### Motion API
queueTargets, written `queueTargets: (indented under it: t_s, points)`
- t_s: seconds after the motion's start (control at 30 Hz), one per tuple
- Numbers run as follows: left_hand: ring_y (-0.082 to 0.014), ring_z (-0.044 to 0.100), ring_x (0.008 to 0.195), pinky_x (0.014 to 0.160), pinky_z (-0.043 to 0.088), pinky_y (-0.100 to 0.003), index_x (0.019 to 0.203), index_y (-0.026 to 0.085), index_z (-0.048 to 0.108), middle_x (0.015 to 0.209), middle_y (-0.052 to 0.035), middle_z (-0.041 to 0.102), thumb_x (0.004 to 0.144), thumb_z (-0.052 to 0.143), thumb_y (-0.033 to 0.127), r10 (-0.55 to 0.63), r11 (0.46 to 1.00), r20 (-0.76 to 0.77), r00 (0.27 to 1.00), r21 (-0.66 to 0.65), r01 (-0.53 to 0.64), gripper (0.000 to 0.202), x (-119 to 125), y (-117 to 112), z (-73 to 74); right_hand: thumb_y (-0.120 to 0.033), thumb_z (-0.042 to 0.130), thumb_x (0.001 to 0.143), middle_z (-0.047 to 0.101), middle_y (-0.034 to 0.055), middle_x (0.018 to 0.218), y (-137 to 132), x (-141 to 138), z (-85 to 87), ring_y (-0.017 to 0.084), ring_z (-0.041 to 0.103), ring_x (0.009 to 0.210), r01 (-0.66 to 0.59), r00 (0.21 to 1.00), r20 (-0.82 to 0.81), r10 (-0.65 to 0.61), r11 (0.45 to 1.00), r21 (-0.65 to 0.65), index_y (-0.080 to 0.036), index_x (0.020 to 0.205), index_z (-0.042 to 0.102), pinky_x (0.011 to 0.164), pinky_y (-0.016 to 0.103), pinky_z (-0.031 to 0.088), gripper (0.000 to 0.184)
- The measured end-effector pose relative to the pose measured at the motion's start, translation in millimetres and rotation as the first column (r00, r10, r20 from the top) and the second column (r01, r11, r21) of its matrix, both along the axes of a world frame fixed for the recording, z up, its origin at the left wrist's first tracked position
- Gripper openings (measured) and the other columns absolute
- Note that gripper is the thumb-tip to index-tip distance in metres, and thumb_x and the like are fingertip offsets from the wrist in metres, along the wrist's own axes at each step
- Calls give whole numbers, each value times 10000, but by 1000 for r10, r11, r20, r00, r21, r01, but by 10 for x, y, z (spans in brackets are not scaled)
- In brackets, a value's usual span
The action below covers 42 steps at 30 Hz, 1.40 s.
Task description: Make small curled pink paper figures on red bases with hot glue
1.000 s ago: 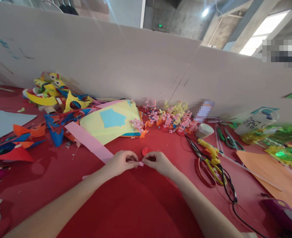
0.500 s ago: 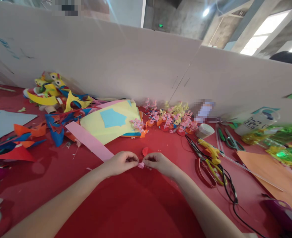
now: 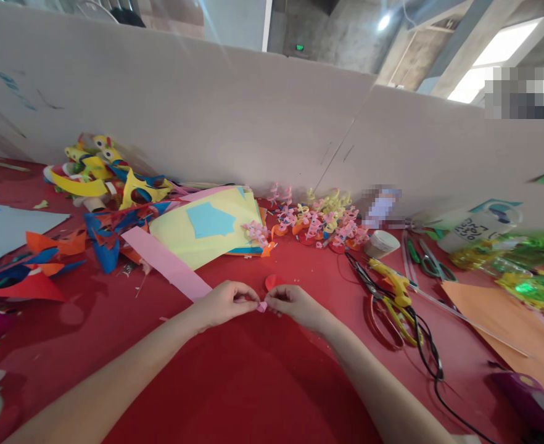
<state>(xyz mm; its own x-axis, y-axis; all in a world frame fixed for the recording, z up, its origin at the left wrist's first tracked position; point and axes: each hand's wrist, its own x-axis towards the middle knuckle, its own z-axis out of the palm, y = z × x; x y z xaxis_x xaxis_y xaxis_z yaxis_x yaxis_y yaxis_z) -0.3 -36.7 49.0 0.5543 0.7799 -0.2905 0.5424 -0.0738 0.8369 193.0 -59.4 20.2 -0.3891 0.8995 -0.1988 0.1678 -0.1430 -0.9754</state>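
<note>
Between the fingertips of both hands is a small folded piece of pink paper (image 3: pixel 262 306). My left hand (image 3: pixel 229 303) pinches it from the left, fingers closed. From the right, my right hand (image 3: pixel 295 304) closes thumb and fingers on its other side. Just behind the fingers a small red disc (image 3: pixel 271 282) lies on the red table (image 3: pixel 235 382). A long pink paper strip (image 3: pixel 168 265) runs from the back left toward my left wrist. Much of the held piece is hidden by my fingers.
Beyond my hands stand several small pink and yellow curled-paper figures (image 3: pixel 318 219). Yellow paper sheets (image 3: pixel 193 240) lie left of them. On the right are a yellow glue gun (image 3: pixel 392 280) with a black cord, scissors (image 3: pixel 432 262) and orange paper (image 3: pixel 507 327). A white partition (image 3: pixel 235 117) closes the back.
Both hands stay nearly in place, still pinching the pink paper. Its visible part has shifted and turned slightly between the fingertips.
</note>
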Motion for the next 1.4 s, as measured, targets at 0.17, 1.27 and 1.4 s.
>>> queueTargets:
  t_s: [0.17,1.27,1.4]
  points:
    - [-115,358,520,494,247,-233,753,160,646,557,46,406,724,577,496,9,999,-39,999,53,-7,344,6,3,-13,-491,626,727,529,-22,605,0,-15,-32,99,466,545,20,1000,22,-20,999,25,-165,691,588,556,238,376,330]
    - [-138,507,541,486,293,-238,708,165,709,590,-8,647,738,550,381,82,991,93,992,-115,-71,270,27,-4,-3,-525,606,737,521,-25,591,-25,-112,-141,102,475,523,132,991,-15,-131,987,88,-187,687,545,540,236,389,347]
    - [-175,605,638,567,404,-255,708,167,729,655,-35,704,771,531,445,106,983,144,984,-165,-81,347,8,27,-57,-524,595,746,502,-34,558,-25,-113,-127,102,466,509,143,990,0,-144,982,126,-189,689,542,533,237,383,343]
